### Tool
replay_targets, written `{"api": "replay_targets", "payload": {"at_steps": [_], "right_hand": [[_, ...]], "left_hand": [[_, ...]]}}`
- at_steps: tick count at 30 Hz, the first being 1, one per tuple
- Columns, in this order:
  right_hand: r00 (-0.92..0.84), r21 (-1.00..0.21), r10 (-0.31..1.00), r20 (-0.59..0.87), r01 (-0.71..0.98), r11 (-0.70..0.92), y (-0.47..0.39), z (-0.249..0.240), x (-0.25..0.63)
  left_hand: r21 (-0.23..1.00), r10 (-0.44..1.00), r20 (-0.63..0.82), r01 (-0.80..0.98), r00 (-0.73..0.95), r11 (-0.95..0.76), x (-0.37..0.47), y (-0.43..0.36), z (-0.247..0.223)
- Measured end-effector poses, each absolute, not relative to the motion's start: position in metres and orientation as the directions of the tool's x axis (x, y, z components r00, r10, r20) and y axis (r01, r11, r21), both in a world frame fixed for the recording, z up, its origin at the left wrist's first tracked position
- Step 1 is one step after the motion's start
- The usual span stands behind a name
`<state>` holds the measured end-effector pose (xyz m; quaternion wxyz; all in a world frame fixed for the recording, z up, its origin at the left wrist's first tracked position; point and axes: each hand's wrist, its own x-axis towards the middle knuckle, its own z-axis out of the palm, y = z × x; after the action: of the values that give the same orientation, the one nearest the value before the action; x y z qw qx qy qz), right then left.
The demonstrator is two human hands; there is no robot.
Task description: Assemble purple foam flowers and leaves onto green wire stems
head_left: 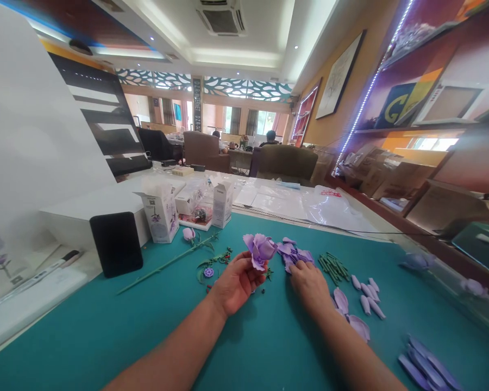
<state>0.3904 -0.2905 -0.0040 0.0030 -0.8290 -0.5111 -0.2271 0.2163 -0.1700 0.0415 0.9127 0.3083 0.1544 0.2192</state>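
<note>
Fingers of my left hand [237, 282]: clamped low on the ruffled light-purple flower head [261, 250], above the flat teal surface [244, 353]; gentle pressure spares its rim.
Thin purple petal pile [288, 253]: at my right hand [309, 285], finger gap hidden; best separated singly, by an edge.

Purple flower [259, 251] in left hand [237, 283], right hand [309, 283] on purple petals [292, 253].

Teal mat [65, 347] on a white table [370, 217]. Long green stem [158, 269], ten o'clock; purple petals [287, 252], one o'clock; short green rods [333, 267], two o'clock; slender lilac pieces [427, 363], four o'clock.
</note>
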Motion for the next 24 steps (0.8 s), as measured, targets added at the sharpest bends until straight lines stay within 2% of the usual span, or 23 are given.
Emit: {"api": "replay_targets", "payload": {"at_steps": [12,20,24], "right_hand": [[0.323,0.262,0.842,0.432,0.848,-0.460,-0.290,-0.012,0.397],[0.339,0.220,0.807,0.483,0.845,-0.487,-0.308,-0.017,0.399],[0.322,0.145,0.748,0.580,0.863,-0.484,-0.313,-0.007,0.395]], "left_hand": [[0.637,0.464,-0.130,-0.285,0.876,0.716,0.214,-0.173,0.046],[0.639,0.456,-0.117,-0.284,0.882,0.715,0.215,-0.173,0.044],[0.641,0.440,-0.122,-0.268,0.890,0.719,0.214,-0.173,0.044]]}}
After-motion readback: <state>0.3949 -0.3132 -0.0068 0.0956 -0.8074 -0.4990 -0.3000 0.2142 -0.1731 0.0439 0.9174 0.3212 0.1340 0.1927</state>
